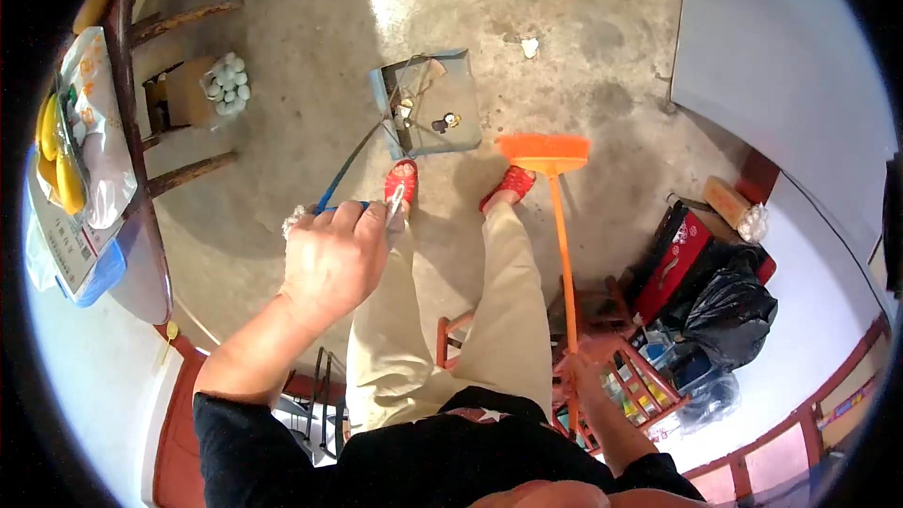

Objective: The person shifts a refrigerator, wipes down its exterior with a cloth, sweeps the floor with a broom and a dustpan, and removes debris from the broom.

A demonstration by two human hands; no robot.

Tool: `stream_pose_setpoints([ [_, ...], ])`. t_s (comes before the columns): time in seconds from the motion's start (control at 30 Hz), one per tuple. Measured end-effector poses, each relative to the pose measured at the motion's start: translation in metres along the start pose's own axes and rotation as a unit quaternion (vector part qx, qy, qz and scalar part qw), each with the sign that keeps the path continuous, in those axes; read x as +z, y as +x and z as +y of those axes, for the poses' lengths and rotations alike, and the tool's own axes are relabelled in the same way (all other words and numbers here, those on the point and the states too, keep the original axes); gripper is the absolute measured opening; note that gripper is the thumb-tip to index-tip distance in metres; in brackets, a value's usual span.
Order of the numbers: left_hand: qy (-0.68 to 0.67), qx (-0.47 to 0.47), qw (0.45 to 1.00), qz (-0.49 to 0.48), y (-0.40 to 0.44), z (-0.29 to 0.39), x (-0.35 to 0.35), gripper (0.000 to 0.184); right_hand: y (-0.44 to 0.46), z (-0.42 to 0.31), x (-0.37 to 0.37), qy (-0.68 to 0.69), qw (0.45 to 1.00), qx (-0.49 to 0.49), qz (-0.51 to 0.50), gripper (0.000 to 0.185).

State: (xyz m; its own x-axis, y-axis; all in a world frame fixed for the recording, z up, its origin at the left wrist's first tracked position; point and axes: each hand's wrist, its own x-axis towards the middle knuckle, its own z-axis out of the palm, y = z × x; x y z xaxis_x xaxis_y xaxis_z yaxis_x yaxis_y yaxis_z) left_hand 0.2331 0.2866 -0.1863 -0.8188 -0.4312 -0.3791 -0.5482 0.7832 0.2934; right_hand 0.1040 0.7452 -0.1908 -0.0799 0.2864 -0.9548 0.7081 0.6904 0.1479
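My left hand (334, 249) is wrapped round the blue handle end of a long dustpan (451, 99), above my left leg. The dustpan lies on the concrete floor just beyond my red slippers, with bits of litter and a small dark figure in it. At the right, my right hand (585, 362) grips the orange stick of a broom (564, 273); shadow dims its fingers. The orange broom head (544, 149) rests on the floor right of the dustpan, beside my right slipper.
White scrap (530, 47) lies on the floor beyond the broom. Eggs (227, 84) in a box stand at the left, near a table with bananas (66, 179). Black bags (732, 315), boxes and a red-brown chair (640, 381) are at the right.
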Motion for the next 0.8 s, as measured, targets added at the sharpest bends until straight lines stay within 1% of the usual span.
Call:
stream_pose_setpoints([
  [0.13,0.003,0.022,0.999,0.039,0.001,-0.006,0.003,0.013,0.005,0.02,-0.001,0.022,0.999,-0.025,0.017,0.024],
  [0.2,0.015,0.037,0.999,0.031,0.001,-0.008,0.001,0.008,-0.019,-0.009,0.02,0.015,0.999,-0.039,0.026,0.024],
  [0.23,0.007,0.046,0.998,0.035,0.001,-0.01,0.0,0.006,-0.02,-0.006,0.024,0.017,0.999,-0.042,0.03,0.024],
  [0.3,-0.009,0.052,0.998,0.038,-0.002,-0.016,0.002,0.006,-0.024,-0.003,0.035,-0.001,0.996,-0.031,0.086,0.021],
  [0.33,-0.025,0.058,0.997,0.035,-0.003,-0.017,0.002,0.006,-0.03,-0.005,0.038,0.003,0.995,-0.033,0.093,0.021],
  [0.4,-0.033,0.066,0.997,0.038,-0.003,-0.02,0.001,0.006,-0.048,-0.029,0.049,-0.11,0.966,-0.165,0.164,0.024],
  [0.43,-0.045,0.081,0.995,0.034,-0.003,-0.021,-0.001,0.007,-0.02,-0.02,0.034,-0.19,0.914,-0.272,0.232,0.025],
  [0.47,-0.056,0.097,0.993,0.031,-0.004,-0.022,-0.002,0.007,0.008,-0.01,0.018,-0.267,0.839,-0.37,0.296,0.027],
  [0.5,-0.058,0.091,0.994,0.03,-0.004,-0.023,0.003,0.01,0.007,-0.032,0.026,-0.265,0.797,-0.447,0.309,0.031],
  [0.53,-0.059,0.098,0.993,0.035,-0.004,-0.025,0.003,0.01,0.006,-0.074,0.038,-0.261,0.748,-0.521,0.319,0.036],
  [0.57,-0.076,0.096,0.992,0.034,-0.005,-0.026,0.002,0.01,-0.025,-0.125,0.058,-0.177,0.908,-0.293,0.241,0.045],
  [0.6,-0.093,0.094,0.991,0.033,-0.006,-0.027,0.001,0.011,-0.005,-0.148,0.053,-0.119,0.94,-0.276,0.164,0.052],
  [0.63,-0.092,0.1,0.99,0.036,-0.006,-0.026,0.001,0.011,-0.023,-0.19,0.073,-0.212,0.924,-0.284,0.14,0.051],
  [0.67,-0.092,0.097,0.991,0.027,-0.007,-0.025,0.0,0.012,-0.029,-0.222,0.092,-0.26,0.909,-0.293,0.146,0.048],
  [0.73,-0.091,0.096,0.991,0.021,-0.005,-0.024,0.001,0.013,0.043,-0.258,0.087,-0.31,0.862,-0.343,0.208,0.043],
  [0.8,-0.084,0.1,0.991,0.034,-0.005,-0.026,0.004,0.01,0.044,-0.287,0.113,-0.421,0.773,-0.412,0.235,0.048],
])
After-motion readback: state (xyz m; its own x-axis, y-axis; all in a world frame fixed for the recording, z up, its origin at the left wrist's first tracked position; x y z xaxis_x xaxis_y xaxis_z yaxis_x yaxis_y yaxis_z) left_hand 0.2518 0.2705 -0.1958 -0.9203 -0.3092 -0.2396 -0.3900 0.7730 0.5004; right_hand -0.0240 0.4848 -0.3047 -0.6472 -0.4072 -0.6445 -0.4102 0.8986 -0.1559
